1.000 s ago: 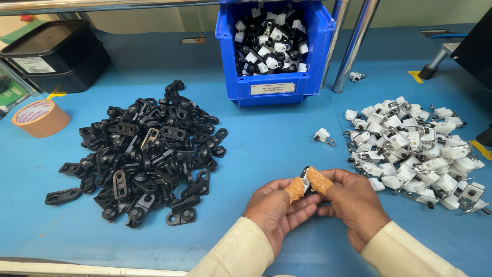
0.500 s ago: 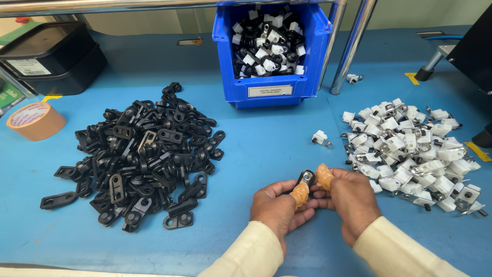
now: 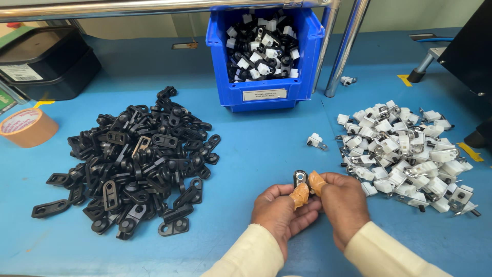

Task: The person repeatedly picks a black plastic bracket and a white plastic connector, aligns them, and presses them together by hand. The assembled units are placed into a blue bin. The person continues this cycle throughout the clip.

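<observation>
Both hands are meeting at lower centre of the frame, pinching one small black-and-metal clip (image 3: 300,178) between them. Left hand (image 3: 279,209) is closing thumb and forefinger narrowly on the clip's lower left; right hand (image 3: 344,202) is gripping it from the right. Both thumbs are wearing tan tape wraps (image 3: 300,195). The clip is standing roughly upright, long axis running up-down in the frame, rounded metal end pointing toward the top of the frame. It is hanging just above the blue table mat (image 3: 256,149), not touching it.

Surface is lying flat and blue across the whole frame. A chrome rail (image 3: 154,7) is running along the top edge, with a chrome post (image 3: 346,48) coming down at upper right.

A heap of black plastic brackets (image 3: 136,159) is sitting at centre left. A heap of white clips with metal loops (image 3: 405,151) is sitting at right, near the right hand; one loose white clip (image 3: 315,140) is lying between the heaps, above the hands.

A blue bin (image 3: 264,54) of mixed black and white parts is standing at top centre, carrying a small white rectangular label on its front wall. A black tray (image 3: 46,64) with a white label is sitting at upper left. A roll of brown tape (image 3: 28,126) is lying at the left edge. Yellow corner marks are showing at right.
</observation>
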